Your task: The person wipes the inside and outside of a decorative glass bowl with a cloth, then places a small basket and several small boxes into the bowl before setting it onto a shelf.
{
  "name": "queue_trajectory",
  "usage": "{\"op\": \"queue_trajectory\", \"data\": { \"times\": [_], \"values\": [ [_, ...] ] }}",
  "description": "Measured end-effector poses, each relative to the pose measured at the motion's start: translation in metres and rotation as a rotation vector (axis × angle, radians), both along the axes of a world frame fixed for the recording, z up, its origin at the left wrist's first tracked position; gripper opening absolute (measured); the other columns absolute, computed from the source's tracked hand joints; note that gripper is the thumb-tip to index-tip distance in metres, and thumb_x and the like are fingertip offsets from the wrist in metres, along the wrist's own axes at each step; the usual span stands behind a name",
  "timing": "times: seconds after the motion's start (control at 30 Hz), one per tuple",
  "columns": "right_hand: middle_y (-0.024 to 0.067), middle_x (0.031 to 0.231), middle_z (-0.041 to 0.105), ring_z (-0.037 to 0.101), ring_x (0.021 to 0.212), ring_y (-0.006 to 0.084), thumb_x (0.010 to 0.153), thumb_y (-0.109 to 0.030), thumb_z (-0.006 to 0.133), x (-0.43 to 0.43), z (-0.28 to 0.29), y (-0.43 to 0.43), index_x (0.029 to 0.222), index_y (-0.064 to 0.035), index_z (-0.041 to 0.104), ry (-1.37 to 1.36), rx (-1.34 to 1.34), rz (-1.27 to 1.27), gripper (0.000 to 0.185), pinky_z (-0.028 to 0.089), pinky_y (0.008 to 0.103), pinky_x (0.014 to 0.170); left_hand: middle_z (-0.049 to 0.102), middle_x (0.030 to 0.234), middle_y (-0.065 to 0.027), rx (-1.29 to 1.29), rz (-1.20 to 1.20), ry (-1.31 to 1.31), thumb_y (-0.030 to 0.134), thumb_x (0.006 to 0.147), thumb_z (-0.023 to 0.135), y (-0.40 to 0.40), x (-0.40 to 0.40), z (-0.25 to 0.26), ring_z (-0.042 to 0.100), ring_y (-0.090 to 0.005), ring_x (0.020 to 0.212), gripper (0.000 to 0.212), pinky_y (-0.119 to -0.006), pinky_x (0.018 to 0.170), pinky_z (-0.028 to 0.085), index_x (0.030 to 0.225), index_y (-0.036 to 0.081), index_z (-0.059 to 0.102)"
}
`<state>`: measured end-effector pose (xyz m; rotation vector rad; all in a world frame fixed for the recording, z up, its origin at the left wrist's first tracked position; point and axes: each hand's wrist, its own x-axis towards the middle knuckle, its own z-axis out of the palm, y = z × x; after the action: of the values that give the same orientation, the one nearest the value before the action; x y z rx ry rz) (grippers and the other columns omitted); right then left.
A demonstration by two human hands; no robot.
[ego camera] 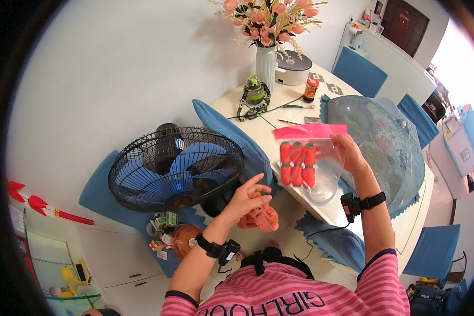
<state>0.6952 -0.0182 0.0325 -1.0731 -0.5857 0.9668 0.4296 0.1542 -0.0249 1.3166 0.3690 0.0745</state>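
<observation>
A clear plastic packet [323, 150] with a pink header strip is pinched at its upper right corner by my right hand [348, 152]. Several red rolled bundles [297, 164] with dark bands show through its left side. My left hand [246, 199] holds a crumpled orange fuzzy cloth [264, 218], which hangs below the palm. The index finger and thumb of that hand are spread, while its other fingers are partly hidden. Behind the packet, near the table's edge, a clear round plastic container [320, 193] is partly covered.
A black pedestal fan [175, 170] with blue blades stands left, close to my left hand. A mesh food cover [383, 150] fills the table's right part. Farther back are a green-capped bottle [254, 91], a red-lidded jar [310, 90], a flower vase [265, 67] and a white appliance [294, 71].
</observation>
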Motion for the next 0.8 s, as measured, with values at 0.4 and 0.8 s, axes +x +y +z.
{"op": "queue_trajectory", "data": {
  "times": [0.4,0.8],
  "values": [
    [0.0168,0.114,0.056,0.058,0.101,0.0291,0.091,-0.021,0.048,-0.082,-0.012,0.02,0.115,0.003,0.049,0.015,-0.149,0.249,0.035,0.051,0.042,0.079,0.058,0.098,-0.0017,0.023,-0.186,0.001,0.021,0.082,0.065,0.011,-0.03,-0.019,0.052,-0.0076,0.081,0.04,-0.024,0.07,0.044,0.115,0.002,0.053],
    [0.0038,0.092,0.064,0.062,0.076,0.0108,0.088,-0.014,0.057,-0.059,-0.039,0.017,0.103,-0.0024,0.059,-0.153,-0.383,0.472,0.019,0.052,0.0232,0.064,0.059,0.1,-0.0023,-0.088,0.059,0.046,0.021,0.083,0.064,-0.014,-0.032,-0.028,0.054,-0.0083,0.084,0.039,-0.024,0.073,0.044,0.115,0.003,0.053]
  ]
}}
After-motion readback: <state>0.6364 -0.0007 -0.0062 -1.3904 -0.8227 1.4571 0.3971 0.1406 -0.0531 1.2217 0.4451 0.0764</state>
